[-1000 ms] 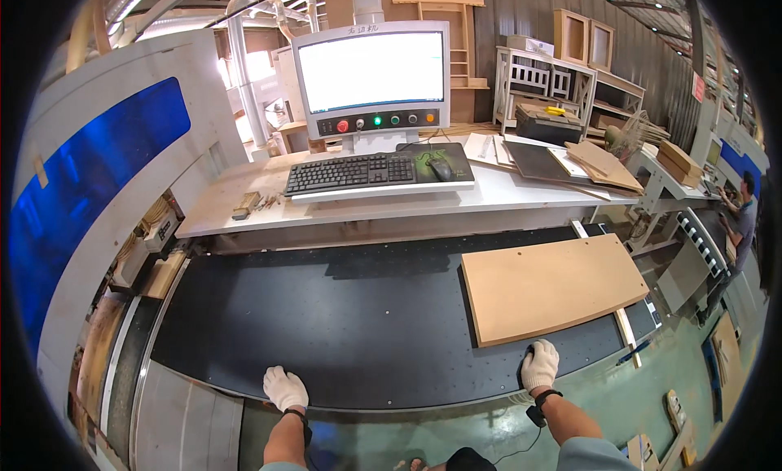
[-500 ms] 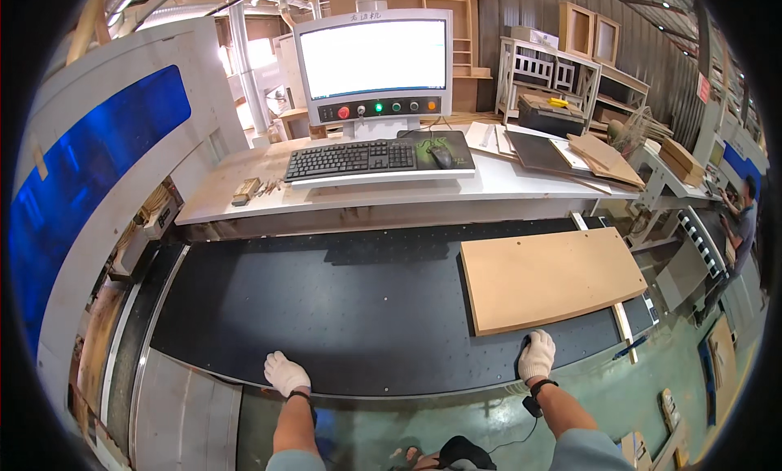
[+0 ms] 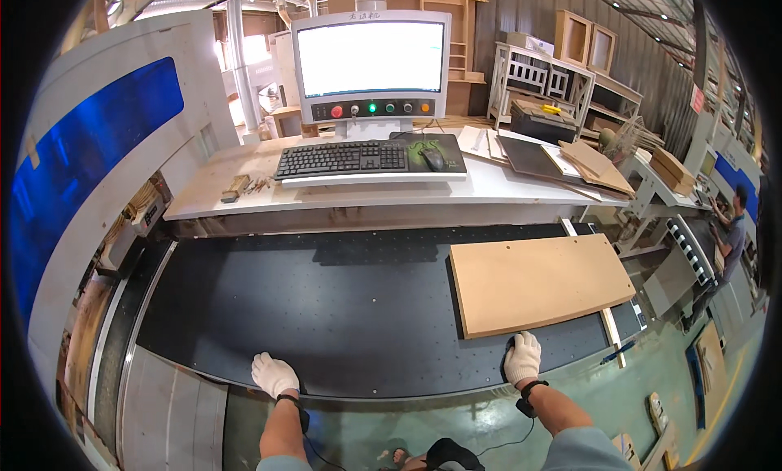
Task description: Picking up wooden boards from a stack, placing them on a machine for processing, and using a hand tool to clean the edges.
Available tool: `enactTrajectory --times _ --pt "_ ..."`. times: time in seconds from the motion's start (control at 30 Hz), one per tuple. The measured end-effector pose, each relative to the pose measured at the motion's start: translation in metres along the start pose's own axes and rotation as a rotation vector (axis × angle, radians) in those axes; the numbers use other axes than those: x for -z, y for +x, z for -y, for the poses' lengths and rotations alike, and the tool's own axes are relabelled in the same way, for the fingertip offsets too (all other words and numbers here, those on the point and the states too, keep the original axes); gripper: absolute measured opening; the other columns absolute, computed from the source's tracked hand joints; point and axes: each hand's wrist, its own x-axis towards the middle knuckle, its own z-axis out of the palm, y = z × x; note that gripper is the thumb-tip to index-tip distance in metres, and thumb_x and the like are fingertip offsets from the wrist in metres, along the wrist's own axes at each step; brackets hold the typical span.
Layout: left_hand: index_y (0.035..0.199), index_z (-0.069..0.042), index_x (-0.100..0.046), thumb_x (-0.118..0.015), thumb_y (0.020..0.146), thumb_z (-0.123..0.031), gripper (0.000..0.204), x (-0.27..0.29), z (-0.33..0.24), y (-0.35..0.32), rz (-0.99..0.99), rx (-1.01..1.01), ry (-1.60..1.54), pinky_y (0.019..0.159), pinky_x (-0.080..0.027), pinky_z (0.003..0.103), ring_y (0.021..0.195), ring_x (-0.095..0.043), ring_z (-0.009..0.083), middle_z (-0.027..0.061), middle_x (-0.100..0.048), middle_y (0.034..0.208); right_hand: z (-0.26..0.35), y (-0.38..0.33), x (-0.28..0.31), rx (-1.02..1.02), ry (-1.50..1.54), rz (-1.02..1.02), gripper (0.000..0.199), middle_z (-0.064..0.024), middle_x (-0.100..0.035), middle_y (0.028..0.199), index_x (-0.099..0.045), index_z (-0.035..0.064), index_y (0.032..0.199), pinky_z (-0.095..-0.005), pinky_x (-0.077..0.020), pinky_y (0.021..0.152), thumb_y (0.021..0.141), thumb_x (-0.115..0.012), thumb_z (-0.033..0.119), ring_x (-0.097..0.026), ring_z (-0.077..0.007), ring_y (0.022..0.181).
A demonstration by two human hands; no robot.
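Both my hands wear white knit gloves, with dark bands on the wrists. My left hand (image 3: 275, 375) lies on the front edge of a black perforated machine table (image 3: 309, 316), fingers forward, with nothing visible in it. Further right, my right hand (image 3: 522, 358) rests on the same table just below the near edge of a tan wooden panel (image 3: 542, 285). Its fingertips are close to that edge; whether they touch is hard to see. The panel lies flat on the table's right part, with a few small dark holes along its far side and right end.
Behind the table, a ledge carries a keyboard (image 3: 342, 159), a mouse (image 3: 432, 159) and a lit monitor (image 3: 371, 59) with buttons below. A machine cover with a blue window (image 3: 98, 137) stands left. A light strip (image 3: 611, 334) juts past the panel. Another person (image 3: 731, 235) works far right.
The whole view has shifted slightly, so the scene sits a little further left. My hands and the wooden panel keep about the same places on the table.
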Motion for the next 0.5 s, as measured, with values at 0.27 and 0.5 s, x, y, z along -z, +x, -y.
enactTrajectory --times 0.27,0.5 --pt "0.114 -0.008 -0.067 -0.062 0.094 -0.014 0.021 -0.0013 0.0012 -0.0027 -0.046 -0.018 -0.009 0.109 -0.045 0.045 0.127 -0.058 0.0312 0.0100 -0.064 0.130 -0.0059 -0.0017 -0.0040 -0.023 0.091 -0.011 0.031 -0.0173 -0.063 0.131 -0.064 0.0039 0.115 -0.0516 -0.0420 0.110 0.086 -0.067 0.014 -0.055 -0.0383 0.130" --pt "0.113 -0.008 -0.067 -0.063 0.093 -0.013 0.021 0.0024 0.0000 -0.0043 -0.073 -0.041 -0.013 0.106 -0.047 0.046 0.123 -0.060 0.0326 0.0102 -0.065 0.127 -0.0047 -0.0016 -0.0025 -0.019 0.076 -0.031 0.031 -0.0175 -0.064 0.130 -0.065 0.0034 0.115 -0.0520 -0.0421 0.110 0.087 -0.067 0.014 -0.055 -0.0380 0.130"
